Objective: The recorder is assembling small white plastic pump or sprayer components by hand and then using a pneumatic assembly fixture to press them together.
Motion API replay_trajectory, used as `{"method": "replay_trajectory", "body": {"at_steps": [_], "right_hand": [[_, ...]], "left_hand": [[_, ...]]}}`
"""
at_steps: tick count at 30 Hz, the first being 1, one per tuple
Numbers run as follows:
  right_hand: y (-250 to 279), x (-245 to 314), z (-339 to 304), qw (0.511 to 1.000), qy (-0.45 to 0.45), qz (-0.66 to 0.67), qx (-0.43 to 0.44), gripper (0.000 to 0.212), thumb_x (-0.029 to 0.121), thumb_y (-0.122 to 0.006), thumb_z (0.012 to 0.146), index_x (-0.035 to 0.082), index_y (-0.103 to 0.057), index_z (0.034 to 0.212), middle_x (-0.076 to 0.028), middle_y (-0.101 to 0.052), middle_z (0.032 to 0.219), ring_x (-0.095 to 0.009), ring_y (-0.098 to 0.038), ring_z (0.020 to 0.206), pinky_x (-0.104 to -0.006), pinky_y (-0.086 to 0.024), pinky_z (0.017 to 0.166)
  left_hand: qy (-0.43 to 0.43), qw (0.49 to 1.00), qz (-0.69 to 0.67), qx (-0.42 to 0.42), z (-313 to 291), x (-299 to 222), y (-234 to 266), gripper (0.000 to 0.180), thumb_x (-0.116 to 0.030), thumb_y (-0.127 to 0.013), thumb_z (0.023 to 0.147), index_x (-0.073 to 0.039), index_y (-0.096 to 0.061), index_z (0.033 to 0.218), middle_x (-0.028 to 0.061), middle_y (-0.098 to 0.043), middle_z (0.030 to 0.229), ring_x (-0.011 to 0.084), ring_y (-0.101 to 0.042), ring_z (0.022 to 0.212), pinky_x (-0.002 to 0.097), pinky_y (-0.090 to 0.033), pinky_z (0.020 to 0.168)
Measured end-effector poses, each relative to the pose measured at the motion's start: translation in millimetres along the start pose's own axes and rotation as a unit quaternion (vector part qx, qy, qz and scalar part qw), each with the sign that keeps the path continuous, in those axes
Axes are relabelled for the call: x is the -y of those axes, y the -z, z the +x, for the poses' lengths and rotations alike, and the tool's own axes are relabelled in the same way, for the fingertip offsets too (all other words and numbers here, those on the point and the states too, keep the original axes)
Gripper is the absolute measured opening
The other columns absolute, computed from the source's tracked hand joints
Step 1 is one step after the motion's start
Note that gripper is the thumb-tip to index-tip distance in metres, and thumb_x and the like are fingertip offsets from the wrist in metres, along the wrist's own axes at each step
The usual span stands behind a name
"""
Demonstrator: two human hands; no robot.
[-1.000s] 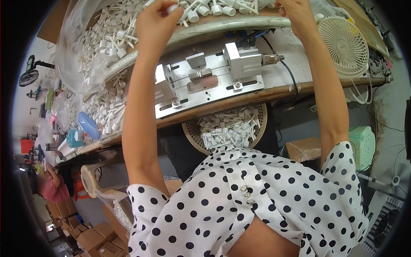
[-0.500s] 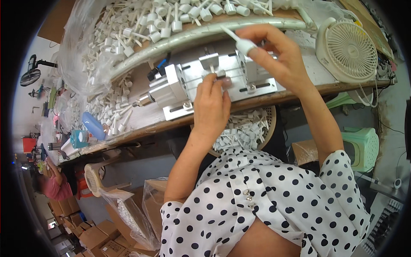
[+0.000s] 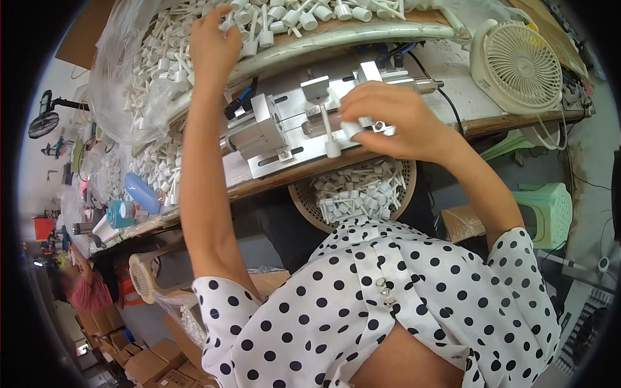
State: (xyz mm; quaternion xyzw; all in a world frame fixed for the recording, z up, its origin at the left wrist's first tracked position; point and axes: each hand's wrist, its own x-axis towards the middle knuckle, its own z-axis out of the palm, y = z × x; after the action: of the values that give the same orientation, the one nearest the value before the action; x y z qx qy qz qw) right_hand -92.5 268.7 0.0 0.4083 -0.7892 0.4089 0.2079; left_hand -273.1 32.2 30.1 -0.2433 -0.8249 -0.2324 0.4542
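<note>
My left hand (image 3: pixel 217 45) reaches over a heap of white stemmed caps (image 3: pixel 278 22), thumb and forefinger apart among the pieces. Between my right thumb and fingers is one white stemmed cap (image 3: pixel 351 128); my right hand (image 3: pixel 394 119) holds it at the metal clamping fixture (image 3: pixel 268 126). Just left of it, a second white stemmed cap (image 3: pixel 332 145) is seen cap end down in front of the fixture's edge; whether it touches anything I cannot tell. A small pinkish block (image 3: pixel 315 127) sits in the middle of the fixture, partly hidden by that cap.
Below the bench edge, a round basket (image 3: pixel 303 202) holds many white stemmed caps. A wrapped curved rim (image 3: pixel 310 48) borders the heap. A white fan (image 3: pixel 521 71) stands at right, a blue scoop-like piece (image 3: pixel 141 191) at left. A green stool (image 3: pixel 550 213) is on the floor.
My left hand has left the fixture and moved up and left to the heap. My right hand has come down to the fixture with its cap. Another stemmed cap now shows at the fixture's front.
</note>
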Motion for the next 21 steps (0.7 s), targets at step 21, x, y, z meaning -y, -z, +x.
{"method": "replay_trajectory", "body": {"at_steps": [21], "right_hand": [[47, -48, 67, 0.917, -0.193, -0.35, -0.01, 0.027, 0.02, -0.063, 0.075, 0.005, -0.06, 0.097, -0.009, -0.063, 0.086, -0.022, -0.061, 0.076, -0.0323, -0.049, 0.067]], "left_hand": [[0.191, 0.94, -0.267, 0.093, -113, -134, 63, 0.018, 0.003, -0.058, 0.072, -0.001, -0.058, 0.09, 0.007, -0.051, 0.093, 0.0085, -0.048, 0.064, 0.0202, -0.04, 0.053]]}}
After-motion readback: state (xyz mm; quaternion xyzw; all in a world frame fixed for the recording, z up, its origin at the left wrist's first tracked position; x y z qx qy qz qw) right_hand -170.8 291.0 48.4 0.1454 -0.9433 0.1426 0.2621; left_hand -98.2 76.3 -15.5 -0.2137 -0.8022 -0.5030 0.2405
